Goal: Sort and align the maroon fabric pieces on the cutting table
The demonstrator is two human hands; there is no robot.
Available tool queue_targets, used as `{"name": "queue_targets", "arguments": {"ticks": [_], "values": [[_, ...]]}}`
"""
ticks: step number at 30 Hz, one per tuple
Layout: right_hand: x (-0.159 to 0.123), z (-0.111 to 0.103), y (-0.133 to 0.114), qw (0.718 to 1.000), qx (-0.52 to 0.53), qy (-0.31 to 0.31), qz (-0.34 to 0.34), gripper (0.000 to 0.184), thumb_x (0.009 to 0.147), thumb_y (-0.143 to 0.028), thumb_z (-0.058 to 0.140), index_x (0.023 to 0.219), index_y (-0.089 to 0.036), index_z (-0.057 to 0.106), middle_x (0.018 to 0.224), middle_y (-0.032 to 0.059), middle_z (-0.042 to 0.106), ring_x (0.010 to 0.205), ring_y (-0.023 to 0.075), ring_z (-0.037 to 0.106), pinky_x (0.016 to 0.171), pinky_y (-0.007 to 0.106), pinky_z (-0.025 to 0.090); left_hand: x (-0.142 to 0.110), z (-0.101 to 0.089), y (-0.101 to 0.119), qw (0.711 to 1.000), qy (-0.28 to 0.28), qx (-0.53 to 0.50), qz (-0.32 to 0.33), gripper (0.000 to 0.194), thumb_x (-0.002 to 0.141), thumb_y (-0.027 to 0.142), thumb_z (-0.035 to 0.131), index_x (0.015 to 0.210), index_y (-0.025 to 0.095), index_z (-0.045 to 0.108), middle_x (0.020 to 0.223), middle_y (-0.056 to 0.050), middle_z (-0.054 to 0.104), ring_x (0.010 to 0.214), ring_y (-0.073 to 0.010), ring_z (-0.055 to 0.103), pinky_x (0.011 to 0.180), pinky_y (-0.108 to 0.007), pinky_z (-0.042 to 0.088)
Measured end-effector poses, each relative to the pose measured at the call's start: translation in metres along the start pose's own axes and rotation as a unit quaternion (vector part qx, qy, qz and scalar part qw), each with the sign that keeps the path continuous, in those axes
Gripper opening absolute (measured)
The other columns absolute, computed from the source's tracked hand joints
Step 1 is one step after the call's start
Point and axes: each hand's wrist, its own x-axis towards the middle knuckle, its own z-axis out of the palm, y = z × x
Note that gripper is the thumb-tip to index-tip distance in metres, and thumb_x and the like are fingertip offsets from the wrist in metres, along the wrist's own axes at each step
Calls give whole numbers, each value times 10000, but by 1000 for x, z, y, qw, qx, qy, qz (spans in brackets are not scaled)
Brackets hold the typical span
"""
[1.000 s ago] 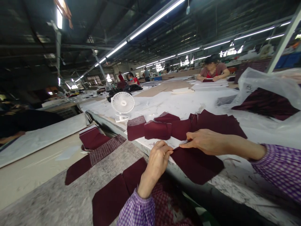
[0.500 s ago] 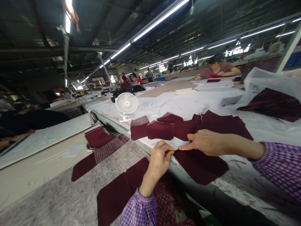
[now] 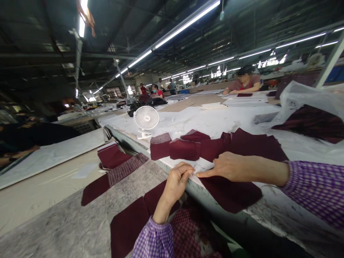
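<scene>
My left hand (image 3: 177,182) is at the edge of the white table, thumb and forefinger pinched together. Whatever is between its fingertips is too small to make out. To its right, my right hand (image 3: 231,167) rests with the forefinger stretched out, its tip close to the left fingertips. Under and below that hand lies a dark maroon fabric piece (image 3: 231,195), its lower part hanging past the table edge. Just behind both hands, a row of cut maroon fabric pieces (image 3: 184,148) lies on the table, some with a speckled grey band.
A small white fan (image 3: 146,118) stands behind the row. More maroon pieces (image 3: 131,224) lie on the grey surface at left, beside a folded stack (image 3: 113,156). A clear plastic bag (image 3: 301,94) with dark cloth is at right. Co-workers (image 3: 243,84) sit farther back.
My left hand's pinch has drawn slightly left, away from the fabric piece's corner. My right hand has shifted left and down a little, its forefinger following. The fabric pieces stay where they were.
</scene>
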Motion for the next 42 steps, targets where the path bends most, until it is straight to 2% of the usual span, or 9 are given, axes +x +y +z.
{"name": "queue_targets", "arguments": {"ticks": [7, 12, 15, 20, 24, 29, 34, 38, 42], "values": [[0, 11, 5, 982, 133, 1, 135, 340, 879, -253, 531, 1213, -280, 591, 942, 56, 665, 816, 208, 594, 662, 301, 375, 27, -4, -8, 969, 27, 247, -8, 239, 797, 216, 655, 1030, 166, 632, 1052, -68, 622, 1022, -237, 522, 931, -387, 426], [-15, -9, 52, 924, 324, -63, 194, 153, 857, -295, 520, 845, -197, 637, 838, 34, 672, 768, 192, 609, 693, 291, 432, 44, -6, -17, 948, -9, 313, -48, 216, 832, 289, 630, 1024, 191, 632, 990, -43, 640, 987, -221, 553, 901, -358, 440], [-50, -5, 93, 915, 281, -32, 289, 258, 911, -276, 392, 818, -181, 613, 828, 78, 673, 750, 206, 620, 692, 318, 446, 53, -3, -17, 943, 9, 326, -72, 249, 854, 342, 597, 1057, 201, 626, 1037, -51, 622, 967, -207, 574, 857, -326, 461], [-94, 29, 128, 867, 86, 1, 491, 240, 743, -254, 599, 950, -150, 660, 917, 217, 668, 784, 388, 626, 675, 539, 456, 67, 1, -15, 913, -46, 402, -52, 152, 841, 181, 525, 848, 191, 677, 954, -76, 645, 949, -231, 592, 809, -325, 458], [-57, 32, 109, 913, 85, 63, 394, 312, 852, -249, 465, 1083, -168, 658, 1159, 161, 638, 996, 330, 608, 867, 507, 456, 73, -1, -21, 944, 41, 295, -145, 158, 763, 138, 549, 735, 199, 691, 814, -57, 680, 802, -215, 622, 743, -307, 440], [34, 37, 65, 962, 213, 74, 155, 346, 932, -282, 391, 1038, -185, 706, 1090, 82, 694, 1008, 211, 620, 932, 352, 437, 79, -14, -30, 952, 178, -48, -243, 83, 590, 117, 653, 548, 182, 621, 505, 13, 556, 574, -154, 552, 614, -250, 410], [76, 69, 50, 974, 136, 45, 173, 375, 932, -376, 447, 1190, -192, 648, 1258, 118, 619, 1145, 257, 559, 981, 422, 372, 75, -61, -28, 921, 270, -128, -249, 100, 633, 257, 582, 638, 161, 556, 535, 36, 507, 513, -116, 492, 534, -224, 394], [80, 69, 53, 970, 168, 34, 172, 338, 940, -337, 437, 1145, -202, 669, 1249, 93, 630, 1201, 262, 518, 1018, 441, 331, 60, -89, -11, 852, 415, -243, -206, 150, 621, 279, 576, 669, 165, 492, 596, 44, 489, 523, -85, 446, 509, -191, 360], [70, 58, 51, 897, 356, 46, 259, 563, 984, -468, 230, 1092, -149, 682, 1094, 149, 688, 1027, 259, 624, 917, 421, 443, 33, -62, 18, 918, 343, -133, -149, 184, 706, 329, 581, 692, 178, 477, 571, 62, 419, 510, -75, 382, 492, -184, 319]]}}
